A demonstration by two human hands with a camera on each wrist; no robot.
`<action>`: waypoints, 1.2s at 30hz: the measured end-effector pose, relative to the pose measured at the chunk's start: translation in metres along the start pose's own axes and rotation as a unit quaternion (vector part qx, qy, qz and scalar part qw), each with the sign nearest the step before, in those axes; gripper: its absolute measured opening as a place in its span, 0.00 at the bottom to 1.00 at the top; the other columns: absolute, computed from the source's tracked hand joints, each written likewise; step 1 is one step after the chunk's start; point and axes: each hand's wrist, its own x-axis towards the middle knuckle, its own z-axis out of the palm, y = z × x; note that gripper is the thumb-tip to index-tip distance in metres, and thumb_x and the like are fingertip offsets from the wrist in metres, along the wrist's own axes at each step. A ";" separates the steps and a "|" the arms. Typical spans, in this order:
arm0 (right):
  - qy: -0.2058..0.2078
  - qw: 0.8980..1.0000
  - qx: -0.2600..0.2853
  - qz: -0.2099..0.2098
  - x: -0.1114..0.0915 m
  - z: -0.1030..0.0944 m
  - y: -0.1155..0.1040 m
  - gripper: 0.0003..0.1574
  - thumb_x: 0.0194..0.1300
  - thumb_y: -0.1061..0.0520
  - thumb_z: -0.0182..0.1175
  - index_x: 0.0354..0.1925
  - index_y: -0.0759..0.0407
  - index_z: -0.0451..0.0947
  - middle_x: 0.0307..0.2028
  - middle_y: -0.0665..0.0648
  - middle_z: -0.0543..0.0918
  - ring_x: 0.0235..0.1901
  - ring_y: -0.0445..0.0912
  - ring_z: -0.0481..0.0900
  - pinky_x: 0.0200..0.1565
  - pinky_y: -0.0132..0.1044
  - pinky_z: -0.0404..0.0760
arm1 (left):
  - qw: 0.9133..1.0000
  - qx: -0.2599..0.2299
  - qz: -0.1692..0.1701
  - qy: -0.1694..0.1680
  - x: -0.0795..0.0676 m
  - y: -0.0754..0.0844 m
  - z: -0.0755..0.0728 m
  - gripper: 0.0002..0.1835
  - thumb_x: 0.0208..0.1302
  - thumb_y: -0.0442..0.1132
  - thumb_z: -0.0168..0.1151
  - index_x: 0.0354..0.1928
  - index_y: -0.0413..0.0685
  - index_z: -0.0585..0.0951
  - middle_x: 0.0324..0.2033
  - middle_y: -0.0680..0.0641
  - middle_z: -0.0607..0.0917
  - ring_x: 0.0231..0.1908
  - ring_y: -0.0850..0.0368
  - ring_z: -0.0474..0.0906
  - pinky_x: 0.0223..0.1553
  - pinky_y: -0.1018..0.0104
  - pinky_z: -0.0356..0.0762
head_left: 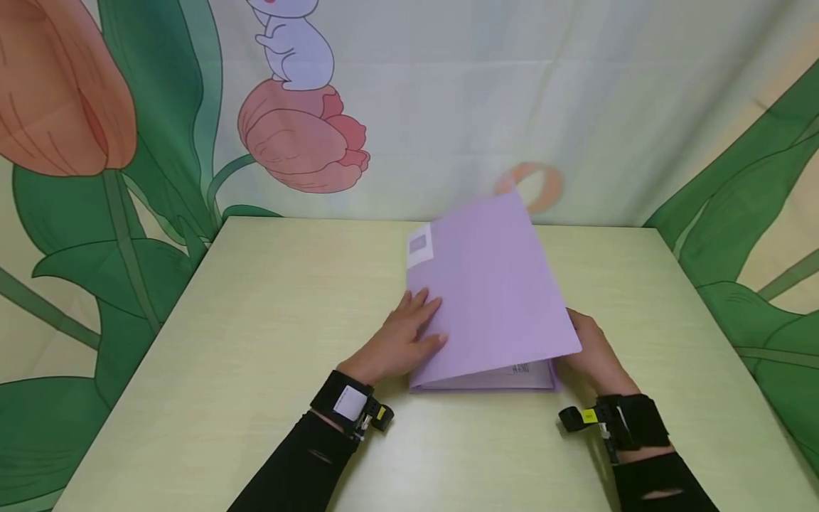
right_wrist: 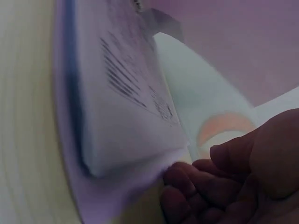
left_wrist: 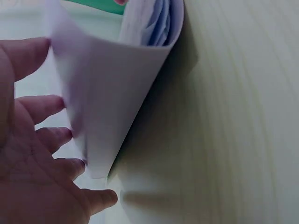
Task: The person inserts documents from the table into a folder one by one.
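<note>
A light purple folder (head_left: 480, 284) lies on the table, its front cover raised at the right side. Under the cover, printed paper (right_wrist: 121, 93) shows in the right wrist view, with dark lines of text. My left hand (head_left: 406, 338) rests against the folder's left, spine side. In the left wrist view its spread fingertips (left_wrist: 56, 135) touch the purple surface. My right hand (head_left: 591, 348) is at the folder's right edge, its fingers partly hidden by the cover. In the right wrist view these fingers (right_wrist: 182, 179) are loosely curled beside the paper's corner, with nothing visibly gripped.
The folder stands on a pale wood-grain table (head_left: 275, 299). Behind the table hangs a curtain (head_left: 448, 107) printed with tulips and a white animal. Both wrists carry black straps with small cameras (head_left: 380, 416).
</note>
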 end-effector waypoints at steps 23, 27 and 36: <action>-0.036 0.983 -0.173 -0.056 0.008 0.043 -0.026 0.45 0.59 0.48 0.66 0.65 0.72 0.64 0.65 0.74 0.65 0.64 0.66 0.63 0.61 0.62 0.65 | 0.983 0.168 -0.071 -0.027 -0.007 -0.007 -0.006 0.50 0.52 0.61 0.70 0.71 0.43 0.62 0.73 0.41 0.58 0.73 0.41 0.42 0.70 0.45 0.52; -0.045 0.981 -0.178 -0.060 0.012 0.037 -0.024 0.44 0.60 0.47 0.66 0.64 0.73 0.64 0.65 0.74 0.66 0.64 0.66 0.62 0.62 0.62 0.64 | 0.987 0.145 -0.061 -0.027 -0.004 -0.008 -0.008 0.49 0.53 0.60 0.69 0.71 0.42 0.62 0.73 0.41 0.58 0.73 0.41 0.41 0.71 0.50 0.49; -0.045 0.992 -0.116 -0.020 0.015 0.017 -0.024 0.40 0.63 0.43 0.63 0.64 0.67 0.68 0.65 0.72 0.68 0.66 0.66 0.59 0.63 0.63 0.62 | 0.991 0.111 -0.067 -0.039 0.005 -0.005 -0.017 0.46 0.57 0.60 0.65 0.72 0.46 0.61 0.74 0.44 0.56 0.73 0.44 0.42 0.70 0.49 0.53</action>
